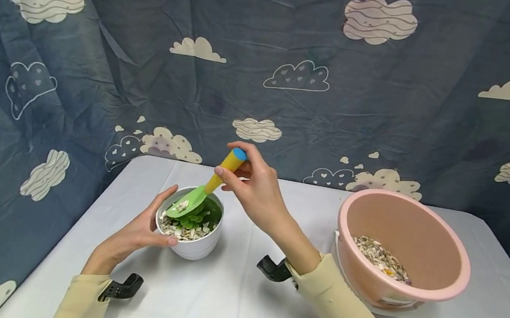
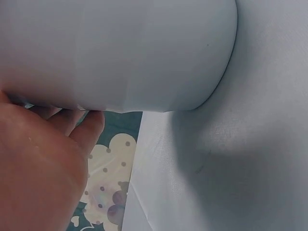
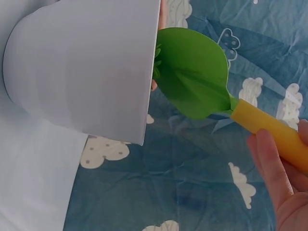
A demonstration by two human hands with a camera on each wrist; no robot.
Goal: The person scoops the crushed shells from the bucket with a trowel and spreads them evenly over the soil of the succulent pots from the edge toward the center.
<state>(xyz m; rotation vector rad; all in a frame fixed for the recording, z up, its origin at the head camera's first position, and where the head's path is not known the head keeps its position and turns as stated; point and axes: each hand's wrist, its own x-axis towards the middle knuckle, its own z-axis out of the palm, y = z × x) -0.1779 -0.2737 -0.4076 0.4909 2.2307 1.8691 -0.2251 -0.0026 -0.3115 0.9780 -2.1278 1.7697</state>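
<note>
A small green trowel (image 1: 190, 201) with a yellow handle and blue end cap tilts over a white flower pot (image 1: 199, 250). Thumb and fingers of my right hand (image 1: 264, 194) pinch its handle (image 3: 272, 132). A few pale chips lie on the green blade (image 3: 195, 72), which is above the pot's opening. Inside the pot, a leafy green plant (image 1: 192, 221) stands among pale stone or shell chips (image 1: 181, 232). My left hand (image 1: 133, 231) grips the pot from the left, thumb at the near side and fingers round the far side; the left wrist view shows fingers against the pot wall (image 2: 125, 57).
A pink bucket (image 1: 348, 213) stands on the right of the white-covered table (image 1: 237, 305), with similar chips (image 1: 381, 258) at its bottom. Behind the table hangs a dark blue cloth (image 1: 253, 15) with a cloud pattern. Both wrists wear black mounts (image 1: 124, 287).
</note>
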